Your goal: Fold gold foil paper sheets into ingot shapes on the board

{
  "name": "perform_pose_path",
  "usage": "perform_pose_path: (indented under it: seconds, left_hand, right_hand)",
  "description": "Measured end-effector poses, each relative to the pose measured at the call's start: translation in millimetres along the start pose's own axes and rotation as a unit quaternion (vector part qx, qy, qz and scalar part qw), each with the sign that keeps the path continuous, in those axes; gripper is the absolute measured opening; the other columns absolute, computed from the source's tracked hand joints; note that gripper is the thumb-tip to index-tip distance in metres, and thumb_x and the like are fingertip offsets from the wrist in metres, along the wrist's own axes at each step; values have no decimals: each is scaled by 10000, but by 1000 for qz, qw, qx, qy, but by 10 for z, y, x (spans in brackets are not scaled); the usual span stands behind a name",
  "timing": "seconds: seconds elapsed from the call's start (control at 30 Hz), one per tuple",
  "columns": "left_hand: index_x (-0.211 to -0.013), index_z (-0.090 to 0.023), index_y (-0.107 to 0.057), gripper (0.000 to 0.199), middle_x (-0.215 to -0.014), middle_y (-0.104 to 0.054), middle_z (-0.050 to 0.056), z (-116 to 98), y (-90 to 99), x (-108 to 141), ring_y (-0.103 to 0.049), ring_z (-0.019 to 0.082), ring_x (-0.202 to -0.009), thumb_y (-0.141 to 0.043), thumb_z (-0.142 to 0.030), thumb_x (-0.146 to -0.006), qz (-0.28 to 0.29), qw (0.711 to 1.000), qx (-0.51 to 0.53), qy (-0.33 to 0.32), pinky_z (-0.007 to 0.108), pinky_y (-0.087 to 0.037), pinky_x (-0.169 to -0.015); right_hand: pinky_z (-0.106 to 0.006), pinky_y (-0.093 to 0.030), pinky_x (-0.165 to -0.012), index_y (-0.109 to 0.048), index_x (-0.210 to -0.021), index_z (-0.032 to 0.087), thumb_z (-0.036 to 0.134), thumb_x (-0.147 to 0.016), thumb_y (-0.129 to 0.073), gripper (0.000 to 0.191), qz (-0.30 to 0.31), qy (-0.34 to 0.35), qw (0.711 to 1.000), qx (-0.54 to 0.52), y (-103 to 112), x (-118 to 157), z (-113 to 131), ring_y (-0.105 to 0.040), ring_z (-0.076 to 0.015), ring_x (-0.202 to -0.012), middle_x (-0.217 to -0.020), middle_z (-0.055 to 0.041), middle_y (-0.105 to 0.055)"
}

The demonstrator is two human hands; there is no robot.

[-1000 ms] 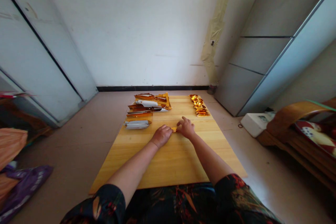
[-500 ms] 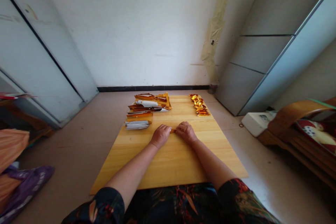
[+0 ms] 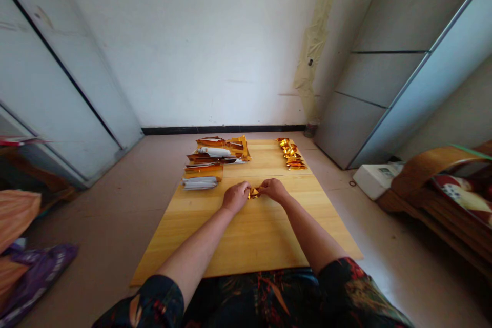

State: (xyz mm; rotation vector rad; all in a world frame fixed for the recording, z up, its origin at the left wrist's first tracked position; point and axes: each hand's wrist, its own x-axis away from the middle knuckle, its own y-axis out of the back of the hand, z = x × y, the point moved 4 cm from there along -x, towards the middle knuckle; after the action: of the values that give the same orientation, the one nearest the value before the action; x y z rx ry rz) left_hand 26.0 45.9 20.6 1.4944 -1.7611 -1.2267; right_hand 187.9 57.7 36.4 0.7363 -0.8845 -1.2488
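Note:
Between my hands, low over the wooden board [image 3: 246,241], is a small piece of shiny gold foil [image 3: 253,193], bent and creased. My left hand [image 3: 236,197] is closed on its left end. My right hand [image 3: 273,190] pinches its right end with the fingertips. Beyond my left hand lie stacked flat sheets of gold foil [image 3: 205,170] and white paper strips [image 3: 200,183]. Past my right hand, a row of folded gold foil pieces [image 3: 294,156] runs along the board's far right side.
A white wall [image 3: 200,51] stands behind the board. To the right are a grey fridge [image 3: 378,77], a white box [image 3: 372,180] on the floor and a wooden armrest [image 3: 423,174]. A purple bag [image 3: 46,271] lies on the floor at the left.
The foil between my hands was a thin strip mostly covered by fingers; now more of its creased, shiny surface shows. My right hand has shifted slightly right, its fingers less bunched.

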Motion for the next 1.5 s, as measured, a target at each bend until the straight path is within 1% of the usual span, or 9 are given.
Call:
perform_pose_path:
  seconds: [0.2,0.33,0.4,0.53,0.63,0.77,1.03,1.3,1.5]
  left_hand:
    - [-865,-224,-648,144,-911,-650,17,-27,18,-7,-560,155,-907,-508,-209,-834,-15,998,-48,-30,254,-392,-777]
    - [-799,-210,-655,119,-881,-611,47,-77,67,36,-522,192,-905,-545,-248,-821,-42,993,-107,-41,298,-380,-751]
    - [-792,-205,-657,144,-876,-598,57,-117,82,63,-505,207,-913,-529,-252,-837,-51,987,-135,-72,319,-373,-752]
    - [-820,-196,-663,220,-845,-583,65,-181,28,122,-492,196,-883,-453,-213,-884,-9,974,-156,-165,321,-378,-758]
    - [-872,-183,-659,242,-872,-578,71,-183,-8,171,-490,186,-876,-418,-170,-890,11,970,-155,-185,302,-395,-763]
    - [-959,-188,-638,268,-901,-582,69,-202,-18,251,-490,196,-883,-383,-143,-889,16,969,-169,-181,308,-407,-765]
    - [-1065,-213,-611,308,-952,-597,78,-313,38,372,-509,213,-899,-396,-138,-857,24,973,-181,-142,344,-407,-788]
    - [-1108,-236,-602,340,-1046,-585,80,-302,53,407,-504,220,-936,-435,-137,-829,1,980,-154,-123,350,-389,-794]
    - [-1102,-291,-600,318,-1040,-603,57,-284,83,436,-484,225,-942,-459,-185,-837,-10,981,-157,-114,376,-342,-800]
  right_hand:
    - [-255,-372,-704,-716,-873,276,412,-758,-577,226,-17,-38,996,82,-4,46,84,-618,-183,-862,-912,-24,-709]
    - [-275,-368,-745,-688,-889,261,388,-739,-602,214,-36,-60,993,97,-33,75,100,-608,-189,-897,-943,-27,-696]
    - [-278,-367,-749,-678,-891,253,363,-736,-604,204,-48,-62,992,97,-43,94,99,-602,-185,-893,-939,-28,-685]
    - [-261,-370,-734,-676,-910,243,317,-753,-590,193,-94,-31,990,101,-54,141,94,-575,-178,-921,-980,-47,-641]
    - [-238,-375,-732,-694,-908,248,283,-785,-567,180,-109,15,988,111,-88,145,100,-565,-173,-951,-985,-56,-629]
    - [-214,-393,-701,-703,-904,237,229,-799,-536,197,-62,35,991,113,-139,62,128,-600,-153,-883,-950,-47,-671]
    - [-223,-447,-660,-717,-894,191,264,-658,-658,253,38,-64,993,93,-28,-119,255,-645,-204,-879,-965,-97,-701]
    - [-304,-489,-775,-659,-1056,176,413,-534,-760,582,37,-157,984,73,-14,-81,370,-616,-262,-1018,-1102,-140,-655]
    - [-281,-501,-726,-669,-996,181,346,-524,-775,511,48,-161,983,71,-31,-152,291,-640,-244,-969,-1050,-126,-675]
